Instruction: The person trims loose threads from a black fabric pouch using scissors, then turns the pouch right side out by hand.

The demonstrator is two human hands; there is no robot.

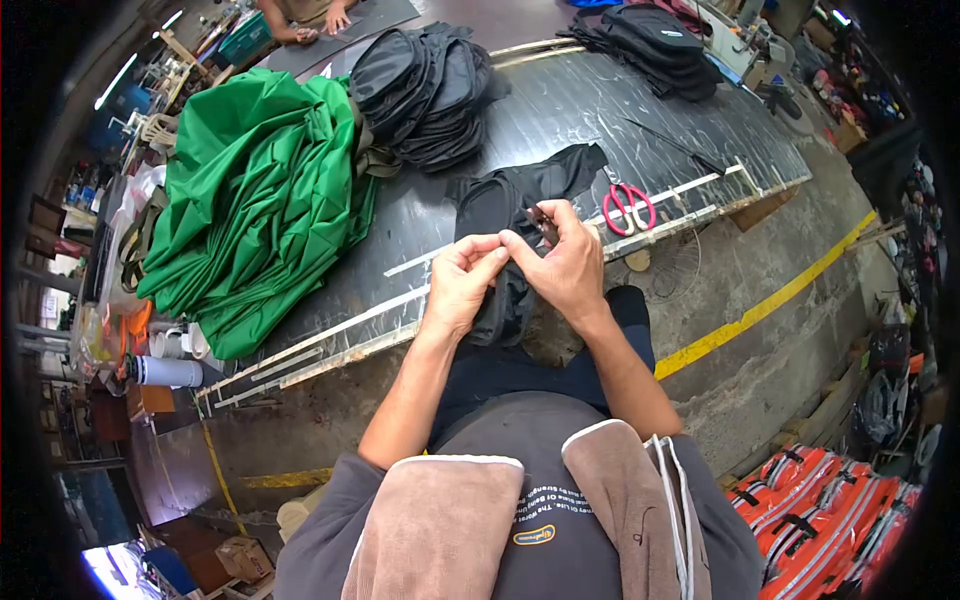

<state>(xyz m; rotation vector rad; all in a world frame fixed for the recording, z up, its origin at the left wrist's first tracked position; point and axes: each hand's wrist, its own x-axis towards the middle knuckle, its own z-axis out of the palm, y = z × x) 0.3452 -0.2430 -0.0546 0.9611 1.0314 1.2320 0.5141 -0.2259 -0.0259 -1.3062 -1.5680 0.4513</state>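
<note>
At the near edge of the table, the right hand grips a dark tool that, slipping, could nick the pinching left hand.

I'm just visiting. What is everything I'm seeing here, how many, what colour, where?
Table: one, dark, ahead
Green fabric: one heap, green, table's left
Black pieces: one stack, black, right of fabric
Black bags: one pile, black, table's far right
Black workpiece: one, black, near table edge
Scissors: one pair, red-handled, right of workpiece
Orange packs: several, orange, lower right
Floor stripes: several, yellow, both sides
Co-worker's hands: two, bare, far side
Background clutter: uncounted, mixed, too small to tell
Small tool: one, dark, centre
Left hand: one, bare, centre
Right hand: one, bare, around small tool
</note>
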